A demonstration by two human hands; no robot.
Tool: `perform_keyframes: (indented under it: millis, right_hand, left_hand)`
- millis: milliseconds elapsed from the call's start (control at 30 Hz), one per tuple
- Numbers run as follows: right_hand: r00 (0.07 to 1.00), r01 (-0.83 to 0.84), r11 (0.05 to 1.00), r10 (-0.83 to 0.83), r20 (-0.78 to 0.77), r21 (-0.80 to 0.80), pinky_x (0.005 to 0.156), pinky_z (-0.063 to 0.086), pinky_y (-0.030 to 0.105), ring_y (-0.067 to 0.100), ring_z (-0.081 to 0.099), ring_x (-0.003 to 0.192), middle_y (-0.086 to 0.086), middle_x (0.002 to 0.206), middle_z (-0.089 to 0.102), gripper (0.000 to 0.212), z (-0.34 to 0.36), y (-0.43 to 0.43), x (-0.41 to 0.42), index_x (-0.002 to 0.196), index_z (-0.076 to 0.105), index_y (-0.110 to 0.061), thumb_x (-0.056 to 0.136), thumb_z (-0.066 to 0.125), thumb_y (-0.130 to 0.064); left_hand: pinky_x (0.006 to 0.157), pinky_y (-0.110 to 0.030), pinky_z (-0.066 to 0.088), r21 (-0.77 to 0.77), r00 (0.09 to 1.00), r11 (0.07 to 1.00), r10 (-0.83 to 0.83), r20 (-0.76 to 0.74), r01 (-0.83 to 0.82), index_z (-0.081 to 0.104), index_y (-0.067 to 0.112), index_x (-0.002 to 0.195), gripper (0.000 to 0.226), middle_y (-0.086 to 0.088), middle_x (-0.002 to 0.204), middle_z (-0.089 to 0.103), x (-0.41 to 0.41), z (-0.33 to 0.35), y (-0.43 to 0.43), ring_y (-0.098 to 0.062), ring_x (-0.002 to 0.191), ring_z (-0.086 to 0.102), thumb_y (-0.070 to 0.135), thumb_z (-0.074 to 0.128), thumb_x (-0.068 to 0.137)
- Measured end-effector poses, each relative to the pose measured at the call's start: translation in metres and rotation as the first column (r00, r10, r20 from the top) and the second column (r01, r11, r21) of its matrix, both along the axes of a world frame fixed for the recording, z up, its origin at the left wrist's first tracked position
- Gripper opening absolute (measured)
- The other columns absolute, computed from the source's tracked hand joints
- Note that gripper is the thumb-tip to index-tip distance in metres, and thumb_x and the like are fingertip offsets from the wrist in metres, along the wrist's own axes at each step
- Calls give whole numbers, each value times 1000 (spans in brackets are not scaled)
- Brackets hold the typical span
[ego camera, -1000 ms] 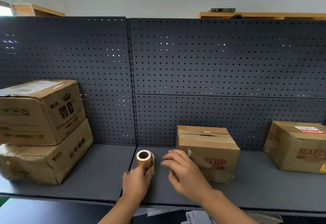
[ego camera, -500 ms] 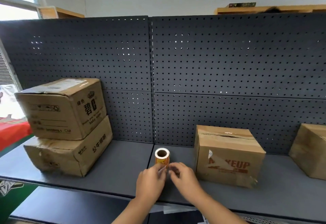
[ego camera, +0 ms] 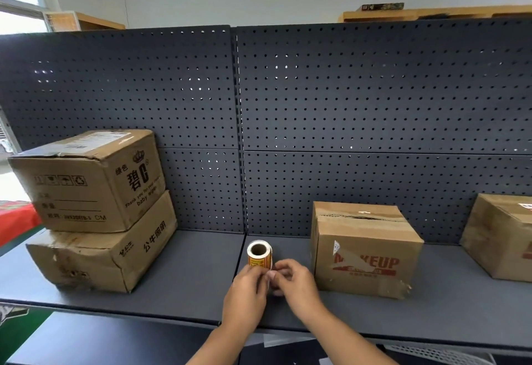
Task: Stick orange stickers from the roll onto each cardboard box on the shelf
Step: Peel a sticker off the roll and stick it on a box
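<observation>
A small roll of orange stickers (ego camera: 259, 255) stands on the dark shelf (ego camera: 187, 278), hollow core facing me. My left hand (ego camera: 247, 292) grips the roll's near side. My right hand (ego camera: 293, 281) pinches the white strip coming off the roll, fingertips meeting those of the left hand. Two cardboard boxes are stacked at the left: the upper box (ego camera: 92, 180) on the flatter lower box (ego camera: 106, 252). A third box with red lettering (ego camera: 362, 252) stands right of my hands. A fourth box (ego camera: 501, 235) is cut off by the right edge.
A dark pegboard wall (ego camera: 288, 123) backs the shelf. Bare shelf surface lies between the stacked boxes and the roll. Below the shelf's front edge is a lower dark surface (ego camera: 100, 341). A red cloth (ego camera: 14, 220) shows at far left.
My right hand has come left from the middle box to the roll and now pinches its strip. The view has shifted left, so the right box has slid toward the edge.
</observation>
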State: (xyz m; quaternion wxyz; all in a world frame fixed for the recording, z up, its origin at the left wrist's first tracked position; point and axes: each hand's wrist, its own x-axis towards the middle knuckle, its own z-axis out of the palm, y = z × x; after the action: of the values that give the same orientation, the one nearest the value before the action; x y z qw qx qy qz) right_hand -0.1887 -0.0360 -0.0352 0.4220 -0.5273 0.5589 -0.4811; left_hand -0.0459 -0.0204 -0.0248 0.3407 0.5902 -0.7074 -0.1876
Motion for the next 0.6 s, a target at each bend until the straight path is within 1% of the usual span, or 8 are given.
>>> perform_keyframes:
  millis: [67, 167, 200, 267, 333, 367, 500, 600]
  right_hand:
    - [1000, 12, 1000, -12, 14, -6, 67, 64, 30, 21, 74, 87, 10, 96, 74, 6, 1, 0, 0, 99, 69, -16, 97, 71, -11]
    - [1000, -5, 1000, 5, 11, 0, 72, 66, 41, 23, 75, 86, 7, 93, 76, 5, -1, 0, 2, 97, 73, -15, 98, 69, -12]
    - [1000, -15, 1000, 14, 20, 9, 75, 65, 46, 26, 75, 87, 7, 92, 77, 5, -1, 0, 2, 97, 74, -15, 98, 69, -13]
    - [998, -40, 999, 39, 39, 24, 78, 65, 50, 28, 76, 90, 8, 93, 78, 7, 0, 0, 3, 99, 75, -15, 99, 68, -14]
    - [997, -54, 998, 52, 51, 28, 79, 65, 48, 27, 75, 92, 8, 94, 78, 9, 2, 0, 3, 99, 76, -14, 100, 66, -13]
    - [997, -52, 998, 51, 54, 31, 79, 65, 46, 27, 75, 92, 8, 94, 78, 10, 3, 0, 3, 98, 76, -14, 100, 66, -13]
    - [998, -28, 998, 25, 56, 59, 70, 62, 32, 23, 73, 86, 9, 93, 77, 11, 7, 2, 1, 94, 76, -16, 100, 67, -16]
    - [999, -34, 996, 31, 38, 87, 68, 59, 31, 18, 70, 79, 11, 92, 77, 10, 5, 3, 1, 93, 75, -14, 99, 68, -18]
  left_hand:
    - [74, -33, 56, 15, 999, 1000, 1, -41, -1, 69, 31, 103, 16, 16, 99, 60, -1, 0, -1, -1, 87, 61, 36, 54, 104]
    - [77, -35, 59, 76, 987, 997, 11, -159, 1, 68, 35, 100, 11, 15, 96, 69, -2, -1, -1, 0, 87, 67, 35, 57, 102]
    - [77, -34, 60, 108, 976, 994, 25, -215, -2, 68, 36, 98, 9, 14, 92, 73, -3, -1, -1, 0, 85, 69, 34, 59, 101]
    - [70, -23, 58, 142, 955, 990, 56, -293, -15, 67, 34, 95, 9, 12, 85, 76, -5, 2, 1, 2, 78, 69, 28, 62, 100]
    - [62, -11, 50, 140, 933, 990, 53, -357, -3, 68, 30, 96, 11, 9, 85, 76, -9, 5, 4, 4, 77, 68, 22, 62, 102]
    - [62, -8, 49, 138, 924, 990, 48, -379, 5, 68, 27, 97, 11, 8, 86, 76, -10, 5, 5, 5, 78, 68, 20, 61, 102]
    - [67, -7, 49, 142, 917, 990, 43, -396, 15, 68, 26, 99, 13, 9, 91, 75, -11, 4, 6, 8, 82, 67, 18, 59, 104]
    - [67, -7, 49, 170, 908, 985, 49, -416, 25, 68, 19, 100, 11, 4, 91, 75, -9, 3, 6, 6, 81, 68, 13, 59, 104]
